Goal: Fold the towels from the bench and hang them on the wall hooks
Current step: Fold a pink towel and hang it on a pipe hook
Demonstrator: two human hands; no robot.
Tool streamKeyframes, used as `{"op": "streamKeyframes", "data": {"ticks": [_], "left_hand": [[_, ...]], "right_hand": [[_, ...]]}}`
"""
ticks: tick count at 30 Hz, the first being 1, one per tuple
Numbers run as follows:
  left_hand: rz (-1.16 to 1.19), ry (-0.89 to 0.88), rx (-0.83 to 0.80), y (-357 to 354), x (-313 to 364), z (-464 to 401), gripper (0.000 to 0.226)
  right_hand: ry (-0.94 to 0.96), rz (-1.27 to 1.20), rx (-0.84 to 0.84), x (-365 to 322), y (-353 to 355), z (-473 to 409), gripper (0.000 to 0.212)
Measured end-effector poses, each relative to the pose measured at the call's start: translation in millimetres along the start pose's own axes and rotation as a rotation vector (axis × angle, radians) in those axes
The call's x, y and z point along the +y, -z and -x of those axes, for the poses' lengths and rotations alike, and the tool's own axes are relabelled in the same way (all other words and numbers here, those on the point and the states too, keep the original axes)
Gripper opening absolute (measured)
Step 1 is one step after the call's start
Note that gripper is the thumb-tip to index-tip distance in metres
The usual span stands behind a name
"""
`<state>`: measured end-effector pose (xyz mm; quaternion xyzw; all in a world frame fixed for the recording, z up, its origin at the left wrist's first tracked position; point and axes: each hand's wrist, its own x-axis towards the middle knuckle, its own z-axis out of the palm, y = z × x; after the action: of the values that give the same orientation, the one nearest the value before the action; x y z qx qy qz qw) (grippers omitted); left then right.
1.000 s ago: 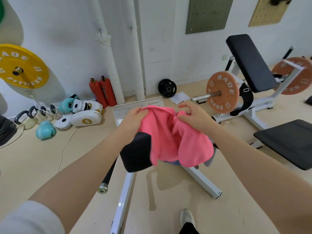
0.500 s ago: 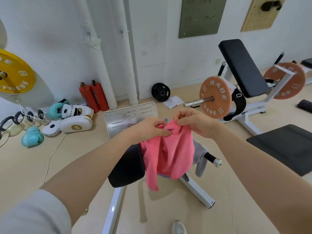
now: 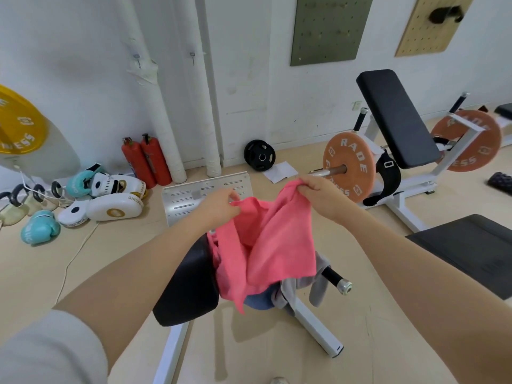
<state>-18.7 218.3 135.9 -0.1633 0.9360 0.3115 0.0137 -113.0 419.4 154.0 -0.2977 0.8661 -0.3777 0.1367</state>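
Both hands, left hand and right hand, pinch the pink towel's top edge; each grip should slide to a corner, squaring it.

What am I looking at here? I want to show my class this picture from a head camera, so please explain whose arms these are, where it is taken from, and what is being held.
There is no machine here: the camera sits on a person's head and looks forward and down, so the two bare arms reaching in from the bottom are the wearer's own. The room is a gym. The left hand and right hand each pinch a top edge of a pink towel, holding it up so it hangs between them. Right below it is a black padded bench on a white frame, where a grey towel and a blue one lie in a heap. On the wall behind, two small hooks show above the white pipes.
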Motion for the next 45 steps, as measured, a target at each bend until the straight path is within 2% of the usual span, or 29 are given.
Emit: {"op": "streamKeyframes", "data": {"ticks": [3, 4, 6, 7, 10, 12, 17, 19, 21, 23, 25, 28, 31, 34, 37, 39, 41, 45], "left_hand": [[0.088, -0.124, -0.114, -3.6, 26.2, -0.5, 0.06], [0.134, -0.185, -0.141, -6.2, 40.8, 0.0, 0.059], [0.152, -0.259, -0.134, -15.2, 64.0, -5.6, 0.039], [0.121, -0.259, -0.103, -18.6, 70.9, -10.2, 0.029], [-0.001, -0.195, 0.0, -22.6, 75.4, -21.3, 0.026], [0.036, -0.146, 0.077, -23.9, 75.6, -24.5, 0.023], [0.197, -0.036, 0.339, -31.3, 82.0, -32.3, 0.021], [0.211, 0.016, 0.343, -34.0, 79.9, -38.0, 0.021], [0.164, -0.002, 0.22, -37.8, 83.0, -39.4, 0.03], [0.181, -0.127, 0.068, -43.2, 94.8, -36.6, 0.048], [0.215, -0.245, -0.024, -49.2, 107.5, -37.4, 0.043], [0.114, -0.252, 0.008, -51.4, 117.3, -45.9, 0.021], [0.017, -0.196, 0.106, -47.0, 113.5, -54.0, 0.018], [0.121, -0.115, 0.187, -43.9, 106.5, -57.7, 0.01], [0.318, -0.031, 0.208, -45.9, 102.3, -58.5, 0.02], [0.432, 0.032, 0.173, -46.8, 102.1, -59.0, 0.033], [0.435, 0.027, 0.125, -46.1, 105.7, -58.6, 0.033], [0.502, -0.152, -0.091, -44.8, 121.0, -55.0, 0.025]], "right_hand": [[0.081, 0.116, -0.041, 4.8, 4.9, -4.9, 0.025], [0.121, 0.156, -0.059, 3.3, 4.6, -6.3, 0.022], [0.186, 0.166, -0.033, -2.1, 2.8, -8.6, 0.013], [0.214, 0.18, 0.015, -3.8, 2.7, -10.0, 0.012], [0.192, 0.295, 0.194, 4.5, 7.9, -14.2, 0.013], [0.097, 0.384, 0.274, 16.5, 15.4, -14.0, 0.015], [-0.039, 0.504, 0.33, 46.9, 35.0, -10.9, 0.014], [-0.037, 0.444, 0.329, 53.0, 43.3, -11.6, 0.017], [0.025, 0.296, 0.227, 51.7, 48.6, -12.2, 0.021], [0.093, 0.14, 0.113, 43.0, 48.6, -10.6, 0.021], [0.127, 0.041, 0.021, 34.3, 47.0, -10.3, 0.02], [0.138, 0.033, 0.002, 34.9, 48.5, -14.6, 0.018], [0.093, 0.061, 0.078, 44.1, 55.7, -13.9, 0.018], [0.025, 0.086, 0.051, 54.3, 62.3, -12.3, 0.02], [-0.085, -0.092, 0.039, 60.5, 64.2, -12.1, 0.021], [-0.187, -0.283, 0.057, 59.6, 65.8, -11.3, 0.023], [-0.266, -0.392, 0.043, 56.6, 65.3, -11.1, 0.028], [-0.201, -0.569, -0.049, 44.3, 58.4, -13.0, 0.042]]}}
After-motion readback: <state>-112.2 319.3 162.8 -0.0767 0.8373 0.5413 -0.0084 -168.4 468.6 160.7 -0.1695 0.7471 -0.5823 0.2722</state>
